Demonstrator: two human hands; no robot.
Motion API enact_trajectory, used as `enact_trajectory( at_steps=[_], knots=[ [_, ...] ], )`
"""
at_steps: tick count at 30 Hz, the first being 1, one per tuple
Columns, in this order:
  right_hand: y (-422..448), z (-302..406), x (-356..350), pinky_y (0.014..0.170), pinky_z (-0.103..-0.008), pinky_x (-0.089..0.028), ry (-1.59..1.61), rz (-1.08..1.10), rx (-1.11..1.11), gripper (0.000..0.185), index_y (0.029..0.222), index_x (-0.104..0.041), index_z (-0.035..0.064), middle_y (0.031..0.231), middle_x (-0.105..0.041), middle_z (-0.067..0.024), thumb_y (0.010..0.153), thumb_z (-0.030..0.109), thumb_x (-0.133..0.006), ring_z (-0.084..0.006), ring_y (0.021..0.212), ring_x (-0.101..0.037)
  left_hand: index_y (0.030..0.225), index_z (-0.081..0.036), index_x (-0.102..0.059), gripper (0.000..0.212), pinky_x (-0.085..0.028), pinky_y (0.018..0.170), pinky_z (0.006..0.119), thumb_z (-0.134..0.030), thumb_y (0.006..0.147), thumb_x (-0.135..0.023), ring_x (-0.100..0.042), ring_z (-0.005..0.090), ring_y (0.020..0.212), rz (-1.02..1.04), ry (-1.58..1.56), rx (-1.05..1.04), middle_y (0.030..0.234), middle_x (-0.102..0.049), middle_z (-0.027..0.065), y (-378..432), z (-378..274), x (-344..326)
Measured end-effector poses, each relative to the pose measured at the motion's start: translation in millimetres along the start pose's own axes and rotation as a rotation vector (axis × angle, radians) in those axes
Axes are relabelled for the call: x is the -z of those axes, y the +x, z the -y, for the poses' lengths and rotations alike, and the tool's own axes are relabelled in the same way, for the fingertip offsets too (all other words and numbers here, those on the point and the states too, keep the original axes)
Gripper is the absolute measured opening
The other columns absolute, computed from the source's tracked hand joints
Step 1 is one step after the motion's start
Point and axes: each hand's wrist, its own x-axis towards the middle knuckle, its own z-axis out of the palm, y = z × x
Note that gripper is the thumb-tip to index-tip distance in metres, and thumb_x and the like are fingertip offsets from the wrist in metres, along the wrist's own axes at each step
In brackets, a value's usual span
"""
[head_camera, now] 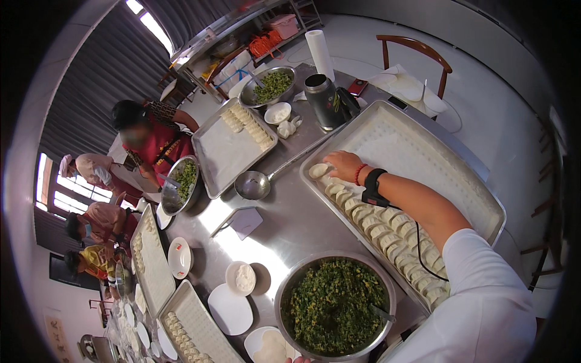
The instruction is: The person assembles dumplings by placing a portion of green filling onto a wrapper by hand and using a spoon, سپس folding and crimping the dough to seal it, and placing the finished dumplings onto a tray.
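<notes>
My right hand (pixel 345 166) reaches over the far left corner of a large metal tray (pixel 458 181). Its fingers are at a pale dumpling (pixel 318 170); whether they grip it or only touch it is unclear. More dumplings (pixel 376 227) run in rows along the tray's left side. At the bottom edge only the fingertips of my left hand (pixel 297 360) show, beside a white plate with round dough wrappers (pixel 272 347). Close by stands a big steel bowl (pixel 278 295) of chopped green and yellow filling (pixel 333 304), a metal utensil (pixel 382 313) resting in it.
A ladle (pixel 253 185), a small bowl of white powder (pixel 245 277) and a white plate (pixel 230 309) occupy the steel table (pixel 290 218). Beyond stand a dark flask (pixel 324 104), a paper roll (pixel 319 54) and another dumpling tray (pixel 222 154). Several people work at left.
</notes>
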Motion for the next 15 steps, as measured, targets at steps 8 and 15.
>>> enact_trajectory(
  at_steps=[8, 15],
  knots=[
    [-80, 23, 82, 0.111, -0.0538, -0.072, 0.205, 0.012, 0.07, 0.049, 0.144, -0.094, 0.0042, 0.134, -0.097, -0.0206, 0.11, 0.039, -0.097, -0.0419, 0.125, -0.092, 0.196, 0.0, -0.052, 0.067, -0.061, 0.144, 0.061, -0.034, 0.14, -0.065, -0.074, 0.0438, 0.171, -0.018, 0.094, -0.232, 0.19, -0.07, 0.0272, -32, 13, 24],
    [-260, 126, 254, 0.108, -0.045, -0.071, 0.336, 0.267, 0.081, 0.041, 0.148, -0.093, 0.002, 0.129, -0.095, -0.0133, 0.112, 0.021, -0.094, -0.028, 0.119, -0.088, 0.194, 0.0, -0.054, 0.065, -0.062, 0.143, 0.06, -0.033, 0.14, -0.066, -0.075, 0.0428, 0.17, -0.258, 0.362, -0.444, 0.189, -0.072, 0.026, -71, 20, 94]
  ],
)
